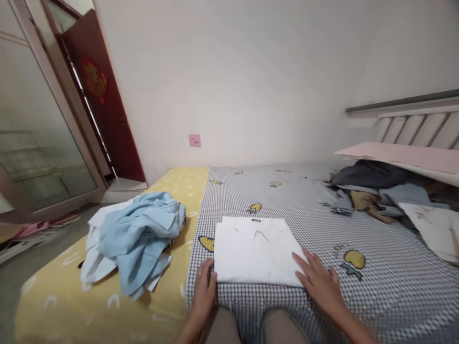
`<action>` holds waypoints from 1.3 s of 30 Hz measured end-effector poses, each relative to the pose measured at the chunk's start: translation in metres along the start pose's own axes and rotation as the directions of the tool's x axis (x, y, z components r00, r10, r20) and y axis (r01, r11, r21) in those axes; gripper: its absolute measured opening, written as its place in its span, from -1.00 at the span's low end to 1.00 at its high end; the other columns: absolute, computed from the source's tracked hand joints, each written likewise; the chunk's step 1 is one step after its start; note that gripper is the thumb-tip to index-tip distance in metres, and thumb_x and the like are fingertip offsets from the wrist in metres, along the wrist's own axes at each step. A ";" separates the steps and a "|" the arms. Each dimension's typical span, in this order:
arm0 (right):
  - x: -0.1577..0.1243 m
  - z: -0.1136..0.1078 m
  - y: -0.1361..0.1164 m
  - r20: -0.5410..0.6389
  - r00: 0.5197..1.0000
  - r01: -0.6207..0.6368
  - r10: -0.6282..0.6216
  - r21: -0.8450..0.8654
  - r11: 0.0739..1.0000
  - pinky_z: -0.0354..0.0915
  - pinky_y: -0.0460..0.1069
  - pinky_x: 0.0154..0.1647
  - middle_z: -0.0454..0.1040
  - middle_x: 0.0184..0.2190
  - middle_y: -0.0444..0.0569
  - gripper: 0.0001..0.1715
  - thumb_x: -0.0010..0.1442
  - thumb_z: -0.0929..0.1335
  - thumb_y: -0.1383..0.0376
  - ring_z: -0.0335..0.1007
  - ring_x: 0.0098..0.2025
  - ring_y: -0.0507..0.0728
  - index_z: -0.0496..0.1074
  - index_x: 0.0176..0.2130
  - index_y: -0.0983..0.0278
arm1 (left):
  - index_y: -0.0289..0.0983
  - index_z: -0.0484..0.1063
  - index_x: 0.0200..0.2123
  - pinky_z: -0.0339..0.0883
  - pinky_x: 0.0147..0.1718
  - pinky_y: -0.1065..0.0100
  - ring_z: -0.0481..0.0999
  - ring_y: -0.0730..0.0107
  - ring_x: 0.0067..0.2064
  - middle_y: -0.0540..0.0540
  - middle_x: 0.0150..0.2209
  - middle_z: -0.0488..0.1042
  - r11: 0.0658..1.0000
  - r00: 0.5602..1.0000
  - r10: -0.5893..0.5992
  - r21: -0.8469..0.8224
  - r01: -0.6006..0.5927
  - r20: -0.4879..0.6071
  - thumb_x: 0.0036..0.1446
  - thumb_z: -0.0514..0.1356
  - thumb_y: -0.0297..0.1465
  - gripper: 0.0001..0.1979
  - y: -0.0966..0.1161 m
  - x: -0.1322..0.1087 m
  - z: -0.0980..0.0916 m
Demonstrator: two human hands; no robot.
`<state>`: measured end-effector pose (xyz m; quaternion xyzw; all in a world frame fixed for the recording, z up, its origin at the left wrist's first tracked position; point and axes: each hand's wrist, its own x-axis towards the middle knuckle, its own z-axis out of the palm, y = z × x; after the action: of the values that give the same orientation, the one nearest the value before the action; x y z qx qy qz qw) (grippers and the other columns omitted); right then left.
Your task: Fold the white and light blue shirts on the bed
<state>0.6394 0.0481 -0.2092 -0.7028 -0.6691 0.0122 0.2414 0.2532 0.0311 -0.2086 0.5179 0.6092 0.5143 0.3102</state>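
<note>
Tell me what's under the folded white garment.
The checked bedsheet shows all around the white garment, so it probably continues beneath; whatever lies directly under is covered.

One shirt [256,253] is lying at the lower centre of the frame. Two heaps of clothes [143,229] [373,174] are sitting, one at lower left, one at right. One note [194,140] is hanging left of centre and one door [111,122] is standing at upper left. Two knees [222,327] [283,328] are showing at bottom centre.

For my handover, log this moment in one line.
folded white garment: on checked sheet; left hand: at its near left corner; right hand: on near right corner; blue garment: heaped left
</note>
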 end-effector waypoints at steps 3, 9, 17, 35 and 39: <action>-0.045 -0.001 0.043 -0.056 0.958 -0.233 0.280 0.414 0.880 0.12 0.37 0.31 0.38 0.23 0.23 -0.27 0.04 0.22 -0.08 0.24 0.30 0.41 0.46 0.04 0.26 | -0.25 0.46 -0.04 0.17 0.29 0.16 0.43 0.22 0.19 -0.22 0.13 0.49 0.972 0.988 -0.152 -0.181 0.151 0.006 0.07 0.15 -0.31 -0.63 0.004 -0.013 -0.024; -0.098 -0.025 0.033 0.169 0.774 -0.401 0.610 0.876 0.267 0.43 0.20 0.09 0.61 -0.12 0.12 -0.33 -0.21 0.41 -0.13 0.55 -0.04 0.37 0.46 -0.16 0.19 | -0.27 0.43 -0.08 0.48 -0.18 0.26 0.64 0.32 -0.17 -0.18 -0.16 0.60 0.828 0.866 -0.499 -0.279 0.486 0.028 0.31 0.00 -0.33 -0.73 0.032 -0.013 -0.041; -0.085 -0.052 -0.026 0.108 0.811 -0.295 0.575 0.924 0.242 0.36 0.21 0.18 0.61 -0.13 0.08 -0.32 -0.23 0.43 -0.12 0.50 0.04 0.37 0.46 -0.15 0.17 | -0.31 0.44 -0.07 0.50 -0.23 0.23 0.54 0.38 -0.24 -0.09 -0.17 0.53 0.858 0.859 -0.507 -0.134 0.497 -0.063 0.31 0.14 -0.14 -0.65 0.072 0.041 -0.018; 0.096 0.011 0.002 0.034 0.868 -0.496 0.496 0.123 0.860 0.22 0.45 -0.03 0.51 0.00 0.27 -0.44 0.17 0.21 -0.12 0.36 0.06 0.55 0.54 -0.11 0.14 | -0.32 0.54 -0.30 0.33 -0.24 0.33 0.52 0.29 -0.25 -0.06 -0.38 0.54 0.909 0.995 -0.074 0.415 0.039 0.069 0.25 0.10 -0.25 -0.70 0.050 0.129 0.050; 0.090 0.016 0.001 -0.042 0.879 -0.468 0.474 0.112 0.877 0.24 0.44 -0.08 0.53 -0.07 0.23 -0.46 0.20 0.18 -0.09 0.38 -0.01 0.52 0.54 -0.13 0.12 | -0.29 0.55 -0.30 0.33 -0.05 0.30 0.51 0.25 -0.04 -0.14 -0.07 0.53 0.862 0.996 -0.042 0.506 -0.002 0.076 0.16 0.19 -0.35 -0.83 0.048 0.140 0.053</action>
<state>0.6443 0.1382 -0.1968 -0.8317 -0.4681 0.0797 0.2879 0.2782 0.1772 -0.1565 0.5959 0.7144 0.3111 0.1943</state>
